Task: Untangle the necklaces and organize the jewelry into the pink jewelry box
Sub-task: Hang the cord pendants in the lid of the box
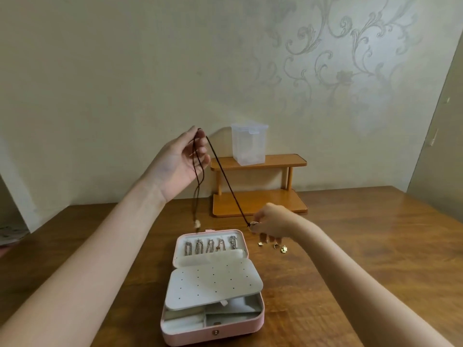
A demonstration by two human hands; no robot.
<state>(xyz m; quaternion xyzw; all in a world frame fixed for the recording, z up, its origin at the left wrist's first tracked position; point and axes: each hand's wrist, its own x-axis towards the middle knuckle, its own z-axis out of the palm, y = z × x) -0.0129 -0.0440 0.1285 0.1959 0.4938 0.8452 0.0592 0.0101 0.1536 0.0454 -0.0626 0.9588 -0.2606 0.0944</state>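
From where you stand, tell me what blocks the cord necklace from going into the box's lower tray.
The perforated earring panel lies tilted over most of the pink box's lower tray, leaving only the front compartments exposed. The cord necklace hangs clear between the left hand and right hand.

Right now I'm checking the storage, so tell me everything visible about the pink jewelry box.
The pink jewelry box lies open on the wooden table, its lid flat behind the base. Five necklaces hang in a row inside the lid. A pale, hole-dotted panel sits askew over the compartments. A small round clasp marks the front wall. Neither hand touches it.
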